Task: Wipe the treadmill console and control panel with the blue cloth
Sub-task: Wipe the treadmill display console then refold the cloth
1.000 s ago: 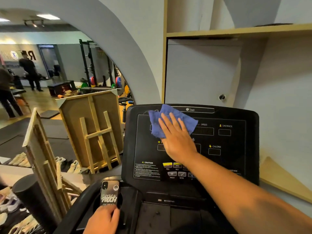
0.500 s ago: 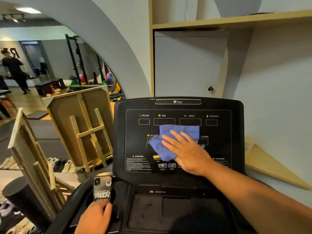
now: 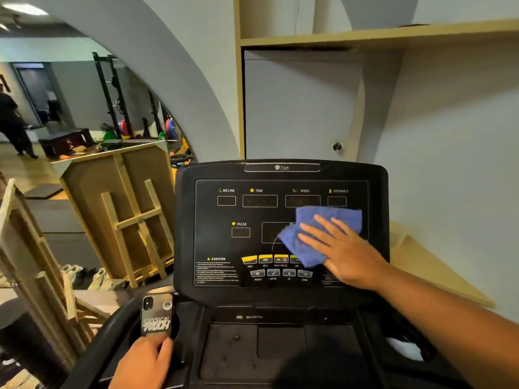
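Observation:
The black treadmill console [image 3: 213,242] faces me, with its display windows above and yellow and grey buttons [image 3: 273,266] low on the panel. My right hand [image 3: 341,252] lies flat with straight fingers on the blue cloth [image 3: 304,242], pressing it against the right half of the panel, below the SPEED and DISTANCE labels. The cloth hides the panel's right middle part. My left hand [image 3: 143,363] grips a phone [image 3: 156,315] in a printed case at the console's lower left, by the handrail.
A dark tray [image 3: 280,349] sits below the panel. Wooden easels and boards [image 3: 123,217] lean at the left. A wooden shelf [image 3: 379,32] and grey wall stand behind the console. A mirror shows gym racks and a person [image 3: 12,122] far left.
My right hand has slid the cloth from the panel's upper left, down across the middle, then over to the right side. The left hand has kept holding the phone.

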The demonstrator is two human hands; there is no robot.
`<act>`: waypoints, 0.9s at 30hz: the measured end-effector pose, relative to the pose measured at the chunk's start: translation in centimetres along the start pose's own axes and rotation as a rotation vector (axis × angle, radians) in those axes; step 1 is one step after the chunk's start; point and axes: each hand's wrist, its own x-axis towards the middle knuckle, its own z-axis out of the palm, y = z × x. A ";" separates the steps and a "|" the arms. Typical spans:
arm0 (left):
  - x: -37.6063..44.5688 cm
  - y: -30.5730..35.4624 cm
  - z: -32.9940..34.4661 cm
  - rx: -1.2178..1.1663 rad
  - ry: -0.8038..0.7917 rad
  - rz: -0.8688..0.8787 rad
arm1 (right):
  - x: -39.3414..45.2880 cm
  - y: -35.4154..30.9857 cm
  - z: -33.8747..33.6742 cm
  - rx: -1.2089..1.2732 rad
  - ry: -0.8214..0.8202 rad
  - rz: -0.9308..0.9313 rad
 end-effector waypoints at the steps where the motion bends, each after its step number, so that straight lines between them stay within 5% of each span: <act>1: 0.1 0.0 0.0 0.007 0.004 -0.009 | 0.2 1.4 -0.7 0.034 0.060 0.164; 4: 0.2 0.0 0.1 0.018 -0.005 -0.016 | 0.6 2.1 -2.2 0.224 0.254 0.587; 6: 0.1 0.0 0.1 0.017 -0.008 -0.019 | 0.1 0.2 -1.5 0.234 0.233 0.644; 13: -0.7 0.1 -0.2 -0.013 0.002 0.013 | -7.1 -4.7 3.2 -0.059 -0.056 -0.029; 23: -1.6 -0.1 -0.5 -0.047 0.044 0.060 | 7.1 -13.2 0.5 0.120 -0.112 -0.526; 27: -1.5 -0.5 -0.2 -0.049 0.046 0.059 | 13.7 -18.2 -0.1 0.140 -0.083 -0.572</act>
